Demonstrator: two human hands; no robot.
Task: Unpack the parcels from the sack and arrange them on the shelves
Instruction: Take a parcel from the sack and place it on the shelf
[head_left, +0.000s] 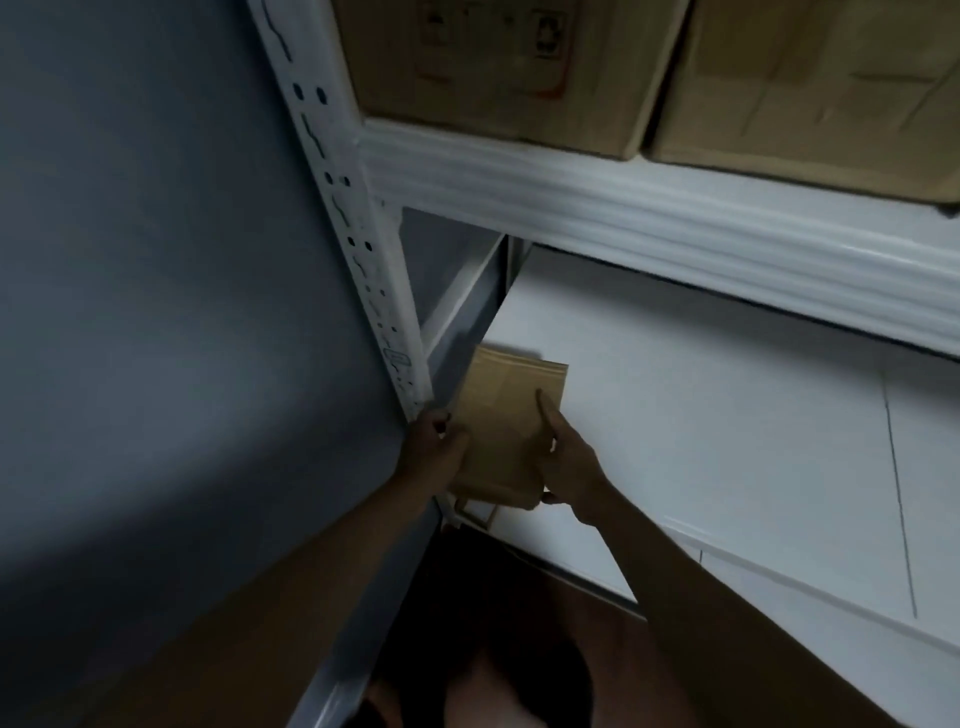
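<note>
both hands grip parcel between them, on shelf.

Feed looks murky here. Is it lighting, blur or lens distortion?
Head view: dim light, forearms and floor in deep shadow; wide-angle lens bends the shelf beam; boxes up top are soft; the parcel between left hand and right hand reads clearly; no glare.

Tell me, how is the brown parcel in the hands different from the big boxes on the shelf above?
The parcel is flat and slim; the cardboard boxes are bulky. It lies at the lower shelf corner, gripped by the left hand and right hand; the boxes sit untouched. All are brown.
</note>
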